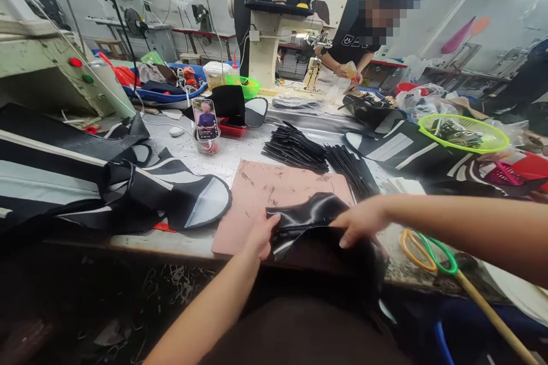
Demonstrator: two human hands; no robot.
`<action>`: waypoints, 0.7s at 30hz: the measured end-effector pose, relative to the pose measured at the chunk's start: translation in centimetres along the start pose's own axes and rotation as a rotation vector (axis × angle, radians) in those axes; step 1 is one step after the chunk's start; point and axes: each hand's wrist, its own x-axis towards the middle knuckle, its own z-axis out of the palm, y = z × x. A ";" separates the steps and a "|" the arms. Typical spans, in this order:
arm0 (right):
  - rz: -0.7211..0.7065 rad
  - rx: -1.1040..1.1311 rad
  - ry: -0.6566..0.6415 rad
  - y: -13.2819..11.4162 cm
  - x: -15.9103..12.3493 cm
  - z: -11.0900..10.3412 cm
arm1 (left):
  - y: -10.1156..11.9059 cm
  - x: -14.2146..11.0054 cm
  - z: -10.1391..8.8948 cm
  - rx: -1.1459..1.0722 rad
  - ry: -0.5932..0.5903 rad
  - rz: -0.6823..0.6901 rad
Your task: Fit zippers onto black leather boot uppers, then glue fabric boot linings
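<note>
One glossy black piece [314,211] pinched in my left hand [260,235], gripped in my right hand [362,221]. Yellow-green basket [499,136] holds small parts; blue tub [171,96], mixed items.

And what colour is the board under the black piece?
Pale pink with dark marks; the board shows best in the head view.
</note>
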 end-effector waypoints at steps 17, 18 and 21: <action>-0.053 -0.581 -0.103 -1.7 -3.6 3.7 | -1.2 -0.8 1.0 -0.019 -0.055 -0.010; -0.167 -0.684 -0.082 -3.0 -3.4 4.3 | -1.2 -0.7 1.1 -0.030 -0.051 -0.015; -0.319 -0.854 -0.077 -5.6 -2.2 5.9 | -1.2 -0.3 1.3 -0.046 -0.042 -0.015</action>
